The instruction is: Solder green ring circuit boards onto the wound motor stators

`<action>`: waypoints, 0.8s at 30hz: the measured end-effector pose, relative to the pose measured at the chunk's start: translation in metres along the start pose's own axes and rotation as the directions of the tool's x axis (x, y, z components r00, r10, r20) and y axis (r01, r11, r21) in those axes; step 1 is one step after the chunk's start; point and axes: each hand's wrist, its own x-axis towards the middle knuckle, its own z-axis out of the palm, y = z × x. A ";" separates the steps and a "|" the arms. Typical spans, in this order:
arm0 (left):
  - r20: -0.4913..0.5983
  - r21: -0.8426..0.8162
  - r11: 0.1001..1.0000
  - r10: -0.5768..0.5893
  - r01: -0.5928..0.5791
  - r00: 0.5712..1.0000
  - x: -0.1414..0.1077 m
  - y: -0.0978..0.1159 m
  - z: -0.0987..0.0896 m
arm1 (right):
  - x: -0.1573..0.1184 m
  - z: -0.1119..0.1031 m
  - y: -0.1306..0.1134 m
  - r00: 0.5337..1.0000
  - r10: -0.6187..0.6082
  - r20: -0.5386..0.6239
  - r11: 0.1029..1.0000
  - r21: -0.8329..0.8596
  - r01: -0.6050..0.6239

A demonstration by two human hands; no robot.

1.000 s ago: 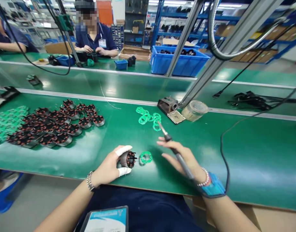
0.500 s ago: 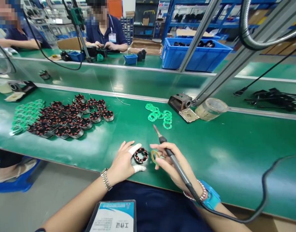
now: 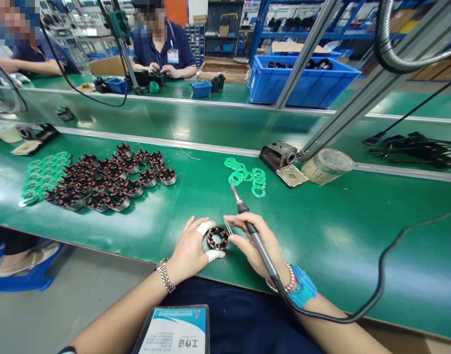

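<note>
My left hand [image 3: 190, 248], with white covers on thumb and index finger, curves round a motor stator [image 3: 218, 238] with black and copper windings at the front of the green bench. Pinched edge-on in the fingertips of my right hand [image 3: 257, 246] is a thin circuit board ring [image 3: 228, 227], close to the stator's right rim. The same hand carries a soldering iron [image 3: 258, 241], its tip pointing up and away, just in front of the loose green ring boards [image 3: 258, 182].
Many stators [image 3: 115, 179] stand at left beside stacked green boards [image 3: 44, 172]. A soldering iron stand [image 3: 279, 155] and a translucent tub [image 3: 326, 166] are at the back right. The iron's cable [image 3: 382, 265] loops right. Two people work across the bench.
My right hand has moved left, bringing the ring board to the stator and turning it from face-on to edge-on. The iron moved with it. My left hand stays round the stator.
</note>
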 end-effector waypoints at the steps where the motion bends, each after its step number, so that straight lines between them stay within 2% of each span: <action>1: -0.001 -0.004 1.000 0.004 -0.004 1.000 0.000 0.000 0.000 | 0.002 -0.002 -0.001 0.997 -0.043 0.062 0.999 -0.027 0.044; 5: 0.011 -0.006 1.000 0.018 -0.018 1.000 0.000 -0.001 -0.002 | 0.011 -0.011 -0.006 0.955 -0.174 0.239 0.972 -0.116 0.206; 9: 0.039 0.002 1.000 0.017 -0.017 0.999 0.000 -0.002 -0.003 | 0.017 -0.010 -0.012 0.933 -0.160 0.322 0.940 -0.240 0.244; 13: 0.050 -0.009 1.000 0.005 -0.005 0.999 0.001 -0.001 -0.004 | 0.017 -0.002 -0.010 0.942 -0.112 0.316 0.951 -0.240 0.194; 17: 0.053 -0.043 0.999 0.011 -0.009 0.999 0.002 -0.001 -0.005 | 0.016 0.005 0.000 0.961 -0.102 0.256 0.971 -0.183 0.152; 21: 0.057 -0.070 0.997 0.024 -0.020 0.998 0.003 -0.001 -0.007 | 0.017 0.008 0.010 0.957 -0.150 0.249 0.980 -0.094 0.178; 24: 0.071 -0.091 0.996 0.025 -0.019 0.997 0.004 -0.001 -0.008 | 0.019 0.006 0.015 0.935 -0.222 0.278 0.970 -0.034 0.241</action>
